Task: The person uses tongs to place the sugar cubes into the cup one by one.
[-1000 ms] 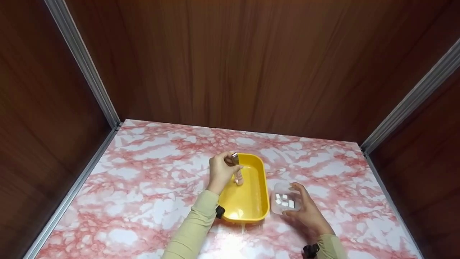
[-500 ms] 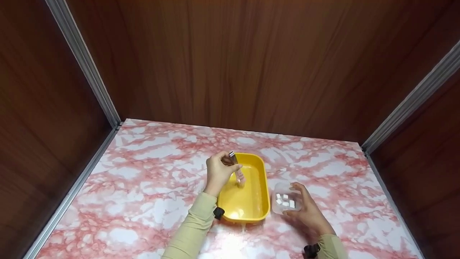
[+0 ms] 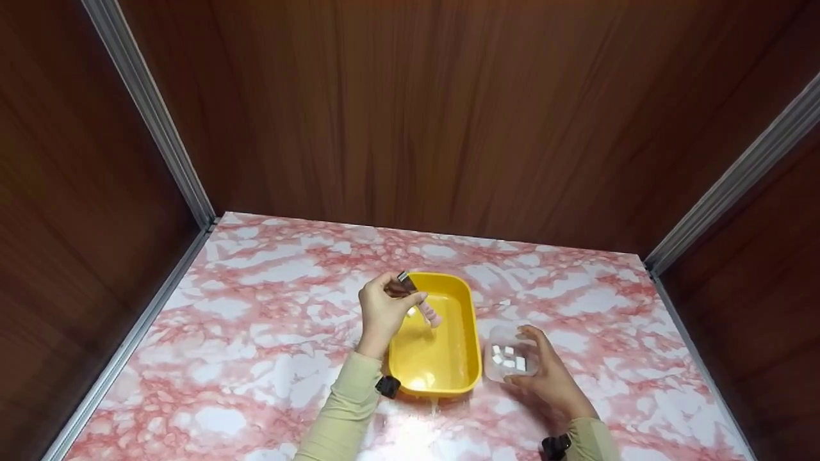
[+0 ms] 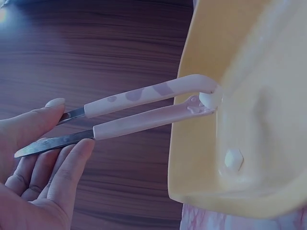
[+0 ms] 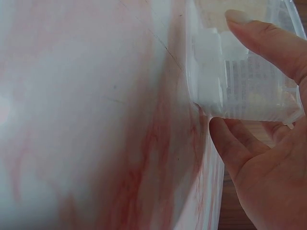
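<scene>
My left hand [image 3: 382, 314] pinches the metal end of a pair of tongs [image 4: 139, 93] between thumb and fingers. The pink tips of the tongs reach over a yellow tray [image 3: 475, 346], and in the left wrist view a white piece [image 4: 208, 99] sits between them. Another white block [image 4: 234, 159] lies on the tray's floor near its wall. To the right of the tray, my right hand [image 3: 552, 371] grips a clear plastic container [image 5: 256, 91] by its sides, thumb at one side and fingers at the other. Several white blocks [image 3: 508, 363] lie inside it.
Tray and container stand close together on a red-and-white marbled table [image 3: 256, 333]. Dark wood panels [image 3: 410, 128] rise behind and at both sides, with grey metal rails [image 3: 154, 121] in the corners.
My left hand has shifted a little left and tilted the tongs, so their pink tips point further right over the tray. The right hand and container have stayed in place.
</scene>
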`<action>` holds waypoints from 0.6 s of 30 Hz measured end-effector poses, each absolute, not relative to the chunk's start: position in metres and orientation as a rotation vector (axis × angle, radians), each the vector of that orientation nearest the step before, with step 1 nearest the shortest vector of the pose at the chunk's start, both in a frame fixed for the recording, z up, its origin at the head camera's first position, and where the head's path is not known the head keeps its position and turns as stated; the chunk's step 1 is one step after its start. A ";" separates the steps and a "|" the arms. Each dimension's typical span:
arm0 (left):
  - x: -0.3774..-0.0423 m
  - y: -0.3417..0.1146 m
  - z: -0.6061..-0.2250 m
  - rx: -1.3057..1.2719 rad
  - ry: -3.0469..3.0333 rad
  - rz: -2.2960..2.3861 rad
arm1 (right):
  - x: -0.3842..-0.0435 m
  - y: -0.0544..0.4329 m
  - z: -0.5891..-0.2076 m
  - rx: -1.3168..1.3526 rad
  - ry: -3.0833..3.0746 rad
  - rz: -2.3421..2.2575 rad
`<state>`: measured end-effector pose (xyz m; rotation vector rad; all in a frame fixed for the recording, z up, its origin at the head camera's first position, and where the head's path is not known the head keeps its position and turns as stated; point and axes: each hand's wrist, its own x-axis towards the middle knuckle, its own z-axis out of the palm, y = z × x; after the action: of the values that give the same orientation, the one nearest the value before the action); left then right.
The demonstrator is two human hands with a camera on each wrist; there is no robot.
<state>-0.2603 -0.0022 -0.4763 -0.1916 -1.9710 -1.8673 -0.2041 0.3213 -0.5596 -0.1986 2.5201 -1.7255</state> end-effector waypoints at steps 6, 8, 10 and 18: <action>-0.255 -0.002 -0.475 -0.198 -1.925 -1.920 | -0.204 0.321 -0.559 -0.202 2.502 -1.740; -0.253 -0.001 -0.473 -0.194 -1.915 -1.940 | -0.203 0.321 -0.559 -0.197 2.505 -1.728; -0.250 0.000 -0.471 -0.198 -1.901 -1.960 | -0.203 0.322 -0.558 -0.198 2.527 -1.705; -0.226 0.001 -0.443 -0.263 -1.843 -2.017 | -0.202 0.322 -0.557 -0.205 2.546 -1.666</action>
<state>-0.2264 0.0006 -0.4432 -0.2630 -1.8428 -2.0169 -0.2017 0.3219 -0.5571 -0.2053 2.5459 -1.6662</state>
